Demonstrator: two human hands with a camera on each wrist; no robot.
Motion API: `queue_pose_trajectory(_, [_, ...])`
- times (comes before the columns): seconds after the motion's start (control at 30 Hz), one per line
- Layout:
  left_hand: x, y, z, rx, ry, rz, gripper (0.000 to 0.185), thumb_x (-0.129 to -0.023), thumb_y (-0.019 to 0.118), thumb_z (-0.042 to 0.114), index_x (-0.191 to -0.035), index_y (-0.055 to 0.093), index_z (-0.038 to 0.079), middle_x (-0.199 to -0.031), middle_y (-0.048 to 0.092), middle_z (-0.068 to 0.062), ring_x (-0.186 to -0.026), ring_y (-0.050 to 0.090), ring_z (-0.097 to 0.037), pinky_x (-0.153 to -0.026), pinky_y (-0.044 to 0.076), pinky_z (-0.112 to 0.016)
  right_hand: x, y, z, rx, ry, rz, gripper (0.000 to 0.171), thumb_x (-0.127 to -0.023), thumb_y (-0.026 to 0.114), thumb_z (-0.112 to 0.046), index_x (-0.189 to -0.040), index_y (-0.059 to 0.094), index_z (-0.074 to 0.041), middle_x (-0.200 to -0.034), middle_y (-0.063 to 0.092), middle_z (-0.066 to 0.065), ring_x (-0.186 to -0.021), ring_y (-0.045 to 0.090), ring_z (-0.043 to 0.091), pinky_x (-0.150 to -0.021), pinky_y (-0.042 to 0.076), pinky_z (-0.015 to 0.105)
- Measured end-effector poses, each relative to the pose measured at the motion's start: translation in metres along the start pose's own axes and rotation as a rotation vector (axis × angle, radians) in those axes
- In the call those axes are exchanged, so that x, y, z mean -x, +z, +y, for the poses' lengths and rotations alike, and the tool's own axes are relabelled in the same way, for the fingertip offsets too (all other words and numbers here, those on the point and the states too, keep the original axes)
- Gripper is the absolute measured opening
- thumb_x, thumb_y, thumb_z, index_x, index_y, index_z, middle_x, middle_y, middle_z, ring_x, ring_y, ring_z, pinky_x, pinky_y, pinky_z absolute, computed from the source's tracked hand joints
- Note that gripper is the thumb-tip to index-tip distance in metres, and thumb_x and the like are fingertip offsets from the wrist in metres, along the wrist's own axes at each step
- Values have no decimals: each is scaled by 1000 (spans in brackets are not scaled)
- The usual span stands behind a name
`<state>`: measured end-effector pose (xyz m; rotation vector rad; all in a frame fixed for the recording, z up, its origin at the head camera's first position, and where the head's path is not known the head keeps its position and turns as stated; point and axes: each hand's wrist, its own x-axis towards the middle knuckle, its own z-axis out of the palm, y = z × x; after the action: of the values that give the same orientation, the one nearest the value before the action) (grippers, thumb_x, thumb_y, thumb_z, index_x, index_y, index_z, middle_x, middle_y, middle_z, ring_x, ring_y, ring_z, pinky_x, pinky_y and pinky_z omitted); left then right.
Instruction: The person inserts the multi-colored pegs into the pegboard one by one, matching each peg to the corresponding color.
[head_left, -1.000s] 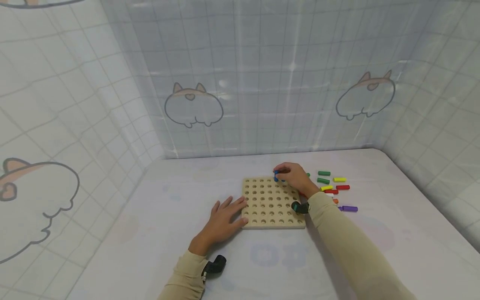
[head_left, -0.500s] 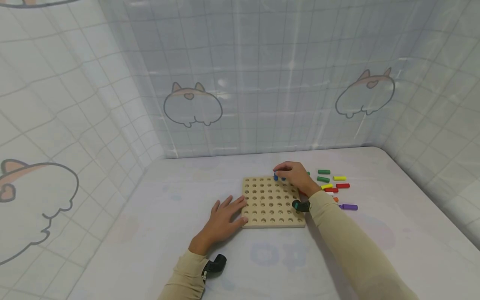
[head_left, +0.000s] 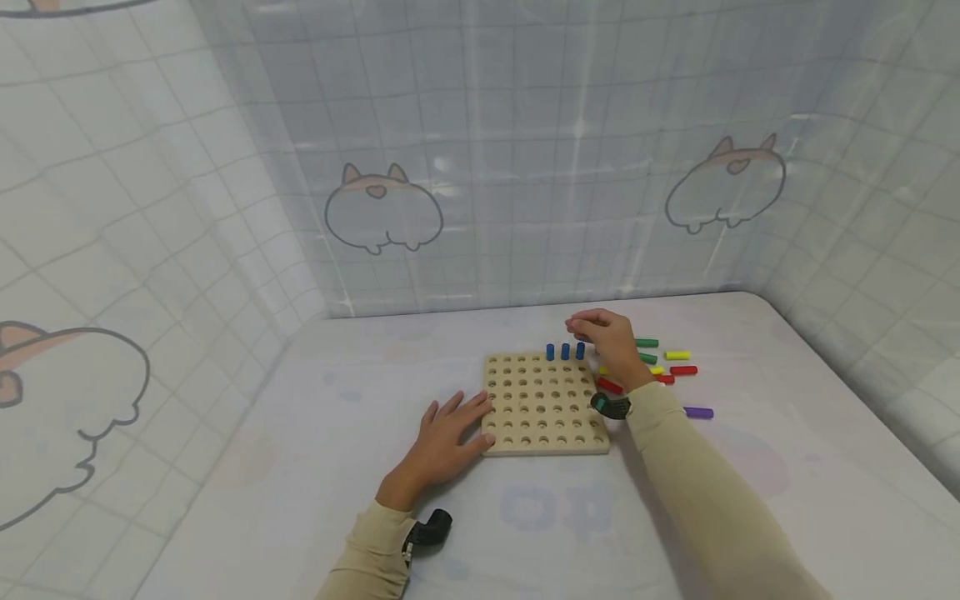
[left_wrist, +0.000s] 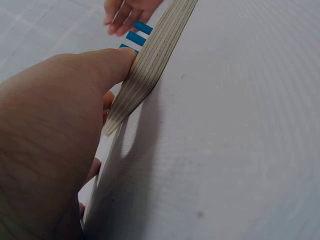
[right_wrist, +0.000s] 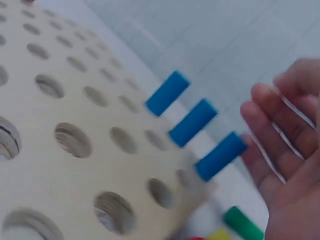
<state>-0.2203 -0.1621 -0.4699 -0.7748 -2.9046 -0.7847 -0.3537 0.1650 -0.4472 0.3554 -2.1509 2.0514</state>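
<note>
A square wooden pegboard (head_left: pixel 543 406) with rows of holes lies on the table. Three blue pegs (head_left: pixel 565 351) stand upright in its far row, also seen as three blue pegs (right_wrist: pixel 192 123) in the right wrist view. My right hand (head_left: pixel 609 337) hovers just right of the last blue peg, fingers loosely curved, holding nothing. My left hand (head_left: pixel 448 433) lies flat on the table with its fingers resting on the board's left edge (left_wrist: pixel 142 70). Loose pegs lie right of the board: green (head_left: pixel 647 342), yellow (head_left: pixel 677 355), red (head_left: pixel 683 370) and purple (head_left: pixel 698 412).
The white padded table (head_left: pixel 300 433) is walled by tiled sheeting at the back and both sides. A red peg (head_left: pixel 610 387) lies close to the board's right edge, by my right wrist. Bare table stretches left of the board and in front of it.
My right hand has let go of the blue peg, which now stands in the far row, and has drawn back to the right. The left hand has not moved.
</note>
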Motion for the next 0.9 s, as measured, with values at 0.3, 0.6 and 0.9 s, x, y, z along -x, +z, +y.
queue_pose_trajectory(0.3, [0, 2, -5, -16, 22, 12, 59, -101, 55, 49, -152, 47, 20, -160, 35, 6, -150, 22, -35, -114, 5, -68, 28, -19, -20, 17, 148, 52, 42, -98, 68, -33, -126, 62, -2, -120, 68, 11, -108, 66, 19, -98, 51, 39])
queue_pose_trajectory(0.6, [2, 0, -4, 9, 27, 5, 60, -101, 56, 47, -153, 46, 18, -160, 34, 5, -150, 21, -36, -114, 4, -68, 56, -33, -31, -51, 208, 22, 41, -99, 67, -30, -127, 59, -1, -121, 66, 13, -110, 65, 21, -91, 54, 28])
queue_pose_trajectory(0.9, [1, 0, -4, 10, 30, 2, 60, -101, 55, 47, -153, 46, 19, -161, 33, 6, -150, 20, -35, -115, 3, -67, 82, -55, -43, 19, 291, 27, 52, -101, 63, -33, -136, 52, 3, -132, 59, 18, -112, 63, 15, -95, 51, 28])
